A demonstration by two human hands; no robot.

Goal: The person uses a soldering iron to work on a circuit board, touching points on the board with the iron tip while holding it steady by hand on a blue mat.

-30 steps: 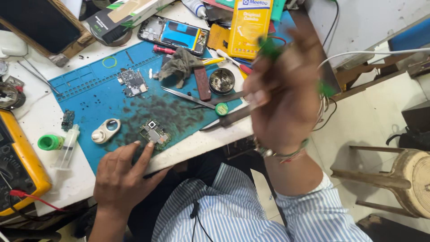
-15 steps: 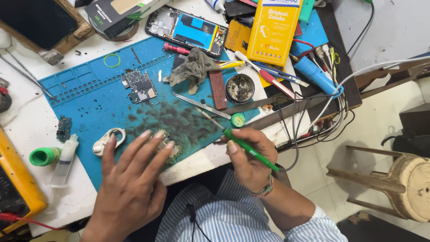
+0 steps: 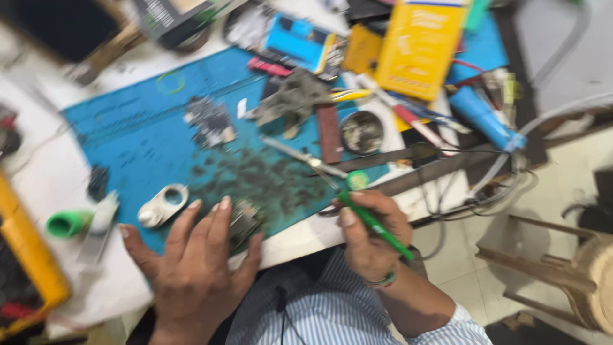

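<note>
My left hand (image 3: 191, 262) lies flat on the near edge of a blue work mat (image 3: 159, 128), fingers spread, pressing a small circuit board (image 3: 242, 220) under its fingertips. My right hand (image 3: 370, 233) grips a green pen-shaped tool (image 3: 373, 223) at the table's front edge, tip pointing up and left toward the mat. The picture is blurred by motion.
On the mat lie another circuit board (image 3: 209, 121), tweezers (image 3: 306, 158), a grey rag (image 3: 290, 96) and a white oval part (image 3: 163, 204). A round tin (image 3: 361, 131), a yellow box (image 3: 418, 45), a blue tube (image 3: 485, 115), cables, a green-capped bottle (image 3: 70, 222) and a yellow meter (image 3: 25, 255) surround it.
My right hand came down from high in front of the camera to the table edge with the green tool. My left hand slid forward onto the small board.
</note>
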